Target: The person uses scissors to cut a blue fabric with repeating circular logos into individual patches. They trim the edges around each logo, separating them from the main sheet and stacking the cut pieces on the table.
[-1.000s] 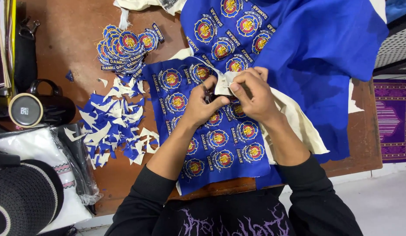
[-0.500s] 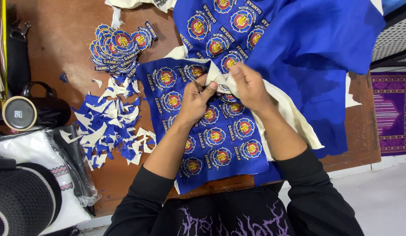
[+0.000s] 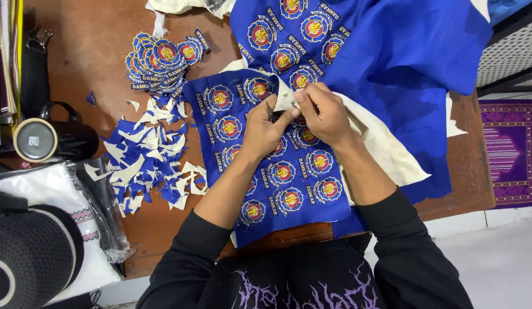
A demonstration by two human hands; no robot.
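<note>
A blue cloth sheet (image 3: 289, 189) embroidered with several round badges lies on the brown table (image 3: 94, 51) in front of me. Its cream backing (image 3: 386, 149) shows along the right side. My left hand (image 3: 263, 130) and my right hand (image 3: 326, 114) meet at the sheet's upper edge, fingertips touching, both pinching the cloth there. A thin dark tool (image 3: 270, 110) sticks out between my left fingers; what kind it is I cannot tell. A larger blue cloth (image 3: 403, 51) with more badges spreads at the upper right.
A pile of cut-out badges (image 3: 163, 57) sits at the upper left, with blue and white scraps (image 3: 149, 163) below it. A black mug (image 3: 46, 139), a plastic bag (image 3: 60, 194) and a dark cap (image 3: 28, 257) crowd the left edge. A patterned rug (image 3: 512, 151) lies on the floor at right.
The hands stay together at the sheet's upper edge. The white piece that showed between the fingers is now mostly covered by them.
</note>
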